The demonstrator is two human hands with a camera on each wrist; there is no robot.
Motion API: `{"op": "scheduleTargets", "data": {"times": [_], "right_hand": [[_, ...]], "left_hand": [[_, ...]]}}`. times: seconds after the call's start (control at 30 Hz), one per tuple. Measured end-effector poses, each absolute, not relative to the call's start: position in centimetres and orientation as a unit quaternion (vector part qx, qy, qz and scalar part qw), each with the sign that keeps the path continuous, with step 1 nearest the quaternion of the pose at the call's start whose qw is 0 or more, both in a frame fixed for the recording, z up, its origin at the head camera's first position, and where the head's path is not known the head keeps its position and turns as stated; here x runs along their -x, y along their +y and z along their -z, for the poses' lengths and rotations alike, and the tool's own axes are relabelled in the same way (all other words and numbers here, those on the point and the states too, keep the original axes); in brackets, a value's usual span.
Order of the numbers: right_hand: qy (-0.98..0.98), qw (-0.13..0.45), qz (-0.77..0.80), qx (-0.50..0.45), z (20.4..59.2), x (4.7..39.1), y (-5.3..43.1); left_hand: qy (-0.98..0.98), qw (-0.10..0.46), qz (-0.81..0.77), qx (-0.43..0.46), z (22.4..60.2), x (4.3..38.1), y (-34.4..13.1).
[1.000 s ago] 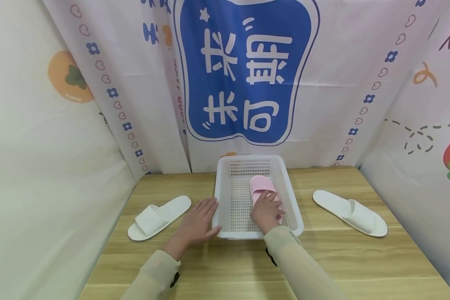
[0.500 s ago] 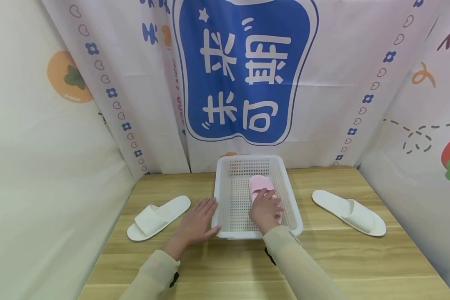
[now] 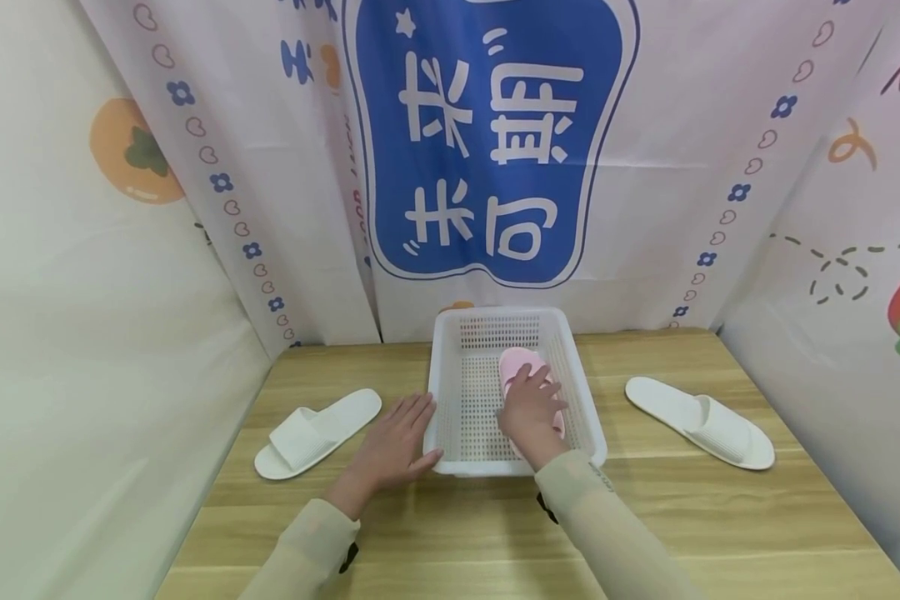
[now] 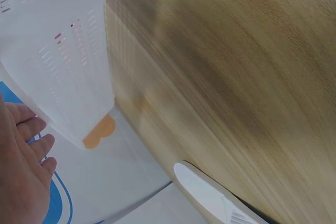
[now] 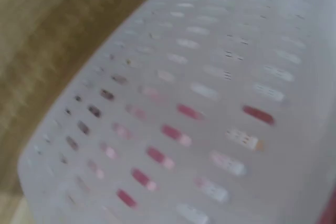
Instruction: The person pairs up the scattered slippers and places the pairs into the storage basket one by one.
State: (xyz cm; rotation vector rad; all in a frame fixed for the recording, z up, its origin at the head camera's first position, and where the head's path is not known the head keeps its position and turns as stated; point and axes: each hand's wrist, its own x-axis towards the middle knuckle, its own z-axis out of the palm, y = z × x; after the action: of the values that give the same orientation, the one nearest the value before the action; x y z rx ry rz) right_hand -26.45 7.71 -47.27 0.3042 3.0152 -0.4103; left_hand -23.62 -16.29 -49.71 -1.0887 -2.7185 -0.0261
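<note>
A white plastic basket point(image 3: 474, 468) stands on the wooden table, with one pink slipper point(image 3: 517, 360) lying along its right side. My right hand point(image 3: 532, 412) reaches in over the slipper, its fingers spread and fairly straight across the strap. Much of the slipper's middle is hidden under that hand. In the head view my left hand point(image 3: 393, 442) lies with straight fingers against the basket's left rim. The left wrist view has the left hand's point(image 4: 23, 166) fingertips beside the basket wall point(image 4: 63, 72). Pink shows through the slots of the basket wall point(image 5: 210, 124) in the right wrist view.
A white slipper point(image 3: 318, 433) lies on the table point(image 3: 450, 542) to the left of the basket, and another white slipper point(image 3: 701, 423) to the right. A printed cloth point(image 3: 660, 208) hangs right behind the basket, with more cloth at both sides.
My right hand has shifted slightly forward over the pink slipper's strap, its fingers more spread. The left hand, the basket and the white slippers have stayed in place.
</note>
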Motion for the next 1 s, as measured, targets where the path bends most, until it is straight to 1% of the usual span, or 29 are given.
{"op": "scheduleTargets", "data": {"times": [0.37,0.63,1.0], "right_hand": [[0.99,0.011,0.13,-0.056,44.5,25.9,8.3],[0.994,-0.039,0.098,-0.016,42.6,25.2,9.2],[0.993,-0.079,0.09,0.013,41.9,24.9,12.1]], "left_hand": [[-0.923,0.106,0.011,0.369,49.8,23.7,-16.3],[-0.923,0.107,0.009,0.369,49.7,23.7,-16.3],[-0.922,0.108,0.013,0.373,49.5,23.7,-16.3]]}}
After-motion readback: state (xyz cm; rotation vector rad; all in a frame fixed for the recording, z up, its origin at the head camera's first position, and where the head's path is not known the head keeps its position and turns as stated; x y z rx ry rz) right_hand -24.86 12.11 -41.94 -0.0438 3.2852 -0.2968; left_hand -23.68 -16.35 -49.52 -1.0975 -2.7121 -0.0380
